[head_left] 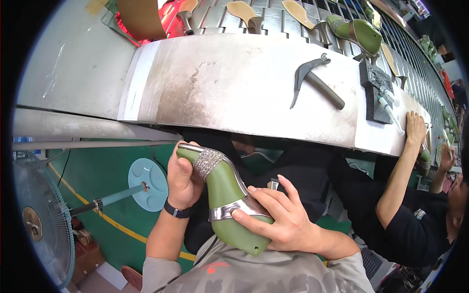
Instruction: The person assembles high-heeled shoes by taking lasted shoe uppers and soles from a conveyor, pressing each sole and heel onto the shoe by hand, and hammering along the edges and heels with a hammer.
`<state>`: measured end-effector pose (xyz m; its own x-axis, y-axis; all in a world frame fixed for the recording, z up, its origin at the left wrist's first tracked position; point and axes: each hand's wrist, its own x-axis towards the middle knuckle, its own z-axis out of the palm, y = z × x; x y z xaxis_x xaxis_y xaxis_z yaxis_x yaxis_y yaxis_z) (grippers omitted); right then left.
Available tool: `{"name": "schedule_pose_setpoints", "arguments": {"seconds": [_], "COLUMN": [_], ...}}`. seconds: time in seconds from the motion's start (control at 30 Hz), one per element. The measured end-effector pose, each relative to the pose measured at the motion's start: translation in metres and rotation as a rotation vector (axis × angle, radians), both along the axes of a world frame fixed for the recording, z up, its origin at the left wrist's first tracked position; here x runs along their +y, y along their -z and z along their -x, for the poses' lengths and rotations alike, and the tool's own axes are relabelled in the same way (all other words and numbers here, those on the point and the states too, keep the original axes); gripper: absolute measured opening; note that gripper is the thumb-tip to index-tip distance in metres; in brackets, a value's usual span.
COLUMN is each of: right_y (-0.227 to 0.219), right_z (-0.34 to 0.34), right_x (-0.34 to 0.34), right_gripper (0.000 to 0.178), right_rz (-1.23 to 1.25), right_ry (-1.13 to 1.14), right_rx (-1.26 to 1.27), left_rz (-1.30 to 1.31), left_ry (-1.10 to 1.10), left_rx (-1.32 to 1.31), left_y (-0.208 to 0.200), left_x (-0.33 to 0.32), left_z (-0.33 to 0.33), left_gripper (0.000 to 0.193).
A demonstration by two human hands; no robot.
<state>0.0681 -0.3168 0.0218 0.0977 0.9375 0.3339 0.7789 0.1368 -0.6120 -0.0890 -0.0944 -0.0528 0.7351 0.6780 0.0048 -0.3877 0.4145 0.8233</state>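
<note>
In front of my body I hold a high-heeled sandal mounted on a green shoe last [222, 188]. Its toe end points up and left, and a glittering stone-covered band [208, 164] crosses it there. A shiny silver strap [228, 211] wraps the last's rear part. My left hand [183, 180] is closed around the toe end, thumb on the side near the band. My right hand [283, 215] grips the heel end, its thumb on the silver strap and its fingers over the sole edge. Part of the heel [273, 184] shows behind those fingers.
A curved-head hammer [322, 88] lies on the pale worktable [234, 83]. Syringes [389, 110] rest by a black foam block [376, 95]. Beyond, a slatted conveyor [271, 24] carries heeled soles and another green last [359, 34]. A co-worker [415, 215] sits right; a fan [46, 219] stands left.
</note>
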Motion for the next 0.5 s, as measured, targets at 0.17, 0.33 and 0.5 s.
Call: {"name": "schedule_pose_setpoints", "arguments": {"seconds": [0.17, 0.33, 0.5], "right_y": [-0.003, -0.042, -0.037], "right_z": [-0.03, -0.102, -0.183], "right_x": [0.025, 0.13, 0.307], "right_gripper": [0.074, 0.045, 0.034], "right_rz": [-0.058, -0.124, -0.239], "right_ry": [0.025, 0.118, 0.359], "right_rx": [0.495, 1.485, 1.013], "left_rz": [-0.159, -0.826, -1.502], "left_ry": [-0.043, -0.286, -0.464], "left_rx": [0.162, 0.475, 0.49], "left_y": [-0.04, -0.025, -0.026], "left_x": [0.027, 0.09, 0.078], "left_z": [-0.045, -0.061, -0.103], "left_gripper": [0.054, 0.034, 0.008]}}
